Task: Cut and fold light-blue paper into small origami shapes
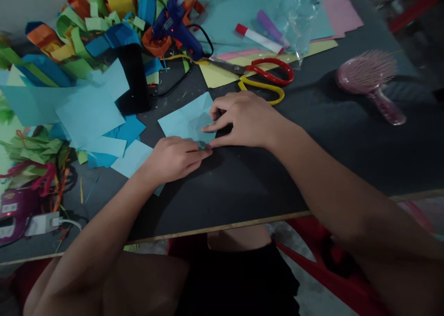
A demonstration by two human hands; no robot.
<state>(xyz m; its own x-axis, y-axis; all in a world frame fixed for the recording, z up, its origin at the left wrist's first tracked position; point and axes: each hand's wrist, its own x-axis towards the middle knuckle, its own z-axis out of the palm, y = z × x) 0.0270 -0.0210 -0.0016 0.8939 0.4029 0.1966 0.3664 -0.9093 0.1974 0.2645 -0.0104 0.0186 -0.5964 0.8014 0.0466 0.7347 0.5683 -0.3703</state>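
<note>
- Head view: the pale blue paper sheet (183,121) lies flat on the dark table (243,182), just off centre toward 10 o'clock, with its near corner under both hands.
- The left hand (175,158) comes in from 7 o'clock, fingers bent together at the sheet's near edge; whether they pinch or only press, I cannot tell.
- The right hand (246,119) comes in from 4 o'clock, loosely arched, fingers parted, fingertips resting on the paper.
- For good handling, I would keep the left fingers firm as an anchor, line the edges up before pressing, and run a fingertip outward from the middle. Light pressure should suit such thin stock; dragging could pucker it.
- The sheet looks matte and straight-edged, with faint creases.
- At 9 o'clock from it, loose blue papers (90,110) overlap, flat and sharp-cornered.
- Toward 10 to 11, curled paper loops (120,34) in blue, orange and green pile up, springy-looking.
- At 12 stands a blue glue gun (175,22), hard plastic, its small red light lit.
- At 2, scissors (243,69) with smooth red and yellow handles lie open.
- At 3, a glossy pink hairbrush (360,75) lies bristles up.
</note>
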